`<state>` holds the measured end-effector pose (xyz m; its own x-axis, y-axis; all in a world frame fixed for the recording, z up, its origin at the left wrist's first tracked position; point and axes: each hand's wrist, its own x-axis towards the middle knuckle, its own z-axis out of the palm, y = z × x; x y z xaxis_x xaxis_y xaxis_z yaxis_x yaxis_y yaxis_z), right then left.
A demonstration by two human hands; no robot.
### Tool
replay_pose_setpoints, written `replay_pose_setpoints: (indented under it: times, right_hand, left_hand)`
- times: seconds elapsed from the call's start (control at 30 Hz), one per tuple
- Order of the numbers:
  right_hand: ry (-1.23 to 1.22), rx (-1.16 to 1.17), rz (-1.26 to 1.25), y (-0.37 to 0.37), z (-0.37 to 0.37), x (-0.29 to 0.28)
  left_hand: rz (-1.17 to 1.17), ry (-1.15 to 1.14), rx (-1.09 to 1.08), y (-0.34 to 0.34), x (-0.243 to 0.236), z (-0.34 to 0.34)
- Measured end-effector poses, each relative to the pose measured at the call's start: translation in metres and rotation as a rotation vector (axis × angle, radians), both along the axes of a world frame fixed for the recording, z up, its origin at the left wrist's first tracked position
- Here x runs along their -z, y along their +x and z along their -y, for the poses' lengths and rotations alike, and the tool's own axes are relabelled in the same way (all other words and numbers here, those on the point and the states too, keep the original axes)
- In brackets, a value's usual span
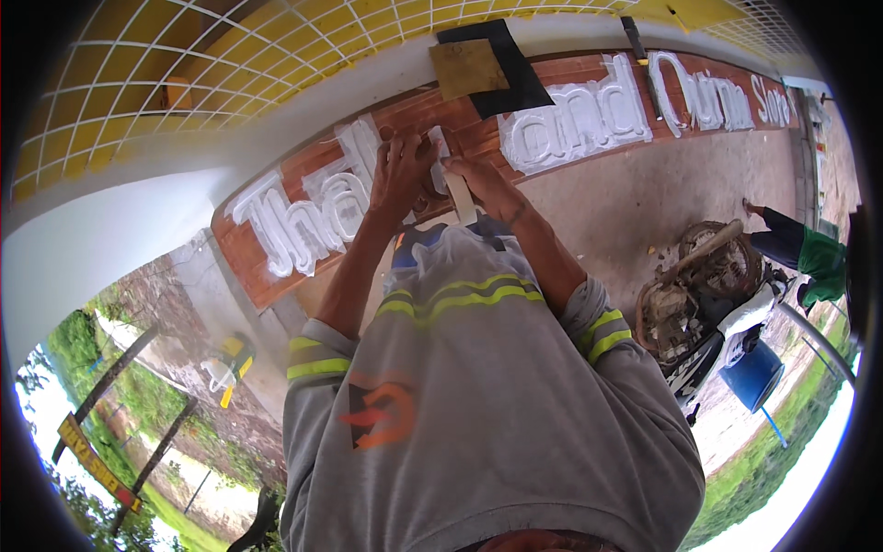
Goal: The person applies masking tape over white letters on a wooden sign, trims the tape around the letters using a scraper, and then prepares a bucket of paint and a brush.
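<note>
A long reddish-brown wooden board (pixel 324 162) carries large white letters (pixel 572 122) with whitish patches around them. My left hand (pixel 402 175) rests on the board among the letters, its fingers bent and spread over the surface. Just beside it, my right hand (pixel 486 188) pinches at the board's lower half. From its fingers a narrow pale strip (pixel 461 199), like tape or paper, hangs down toward my shirt. Between both hands a small white patch (pixel 439 145) shows on the wood. The fingertips of my right hand are partly hidden.
A brown square sheet (pixel 467 69) over a black sheet (pixel 518 80) lies across the board's upper edge. A brush-like tool (pixel 635 41) sits farther right. White wire mesh (pixel 212 64) runs above. A motorcycle (pixel 713 313), a blue drum (pixel 752 375) and another person (pixel 814 259) are to the right.
</note>
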<state>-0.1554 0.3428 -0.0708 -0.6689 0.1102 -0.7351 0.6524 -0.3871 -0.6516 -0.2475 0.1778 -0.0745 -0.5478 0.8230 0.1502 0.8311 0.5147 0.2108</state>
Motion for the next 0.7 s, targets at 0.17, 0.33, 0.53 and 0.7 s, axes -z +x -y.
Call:
replay_pose_setpoints:
  times: [0.17,0.33,0.53,0.7]
  right_hand:
    - [0.071,-0.049,-0.010,0.000,-0.001,0.006]
    - [0.012,-0.007,-0.009,0.004,0.005,-0.008]
    - [0.056,-0.025,-0.122,0.016,0.001,-0.014]
    - [0.106,-0.055,-0.146,0.030,-0.006,-0.027]
  left_hand:
    - [-0.126,-0.254,0.035,0.007,-0.009,-0.006]
    - [-0.116,-0.351,0.041,0.012,-0.012,-0.002]
    - [-0.182,-0.387,0.083,0.005,-0.011,-0.006]
    - [-0.139,-0.325,0.071,0.011,-0.014,-0.006]
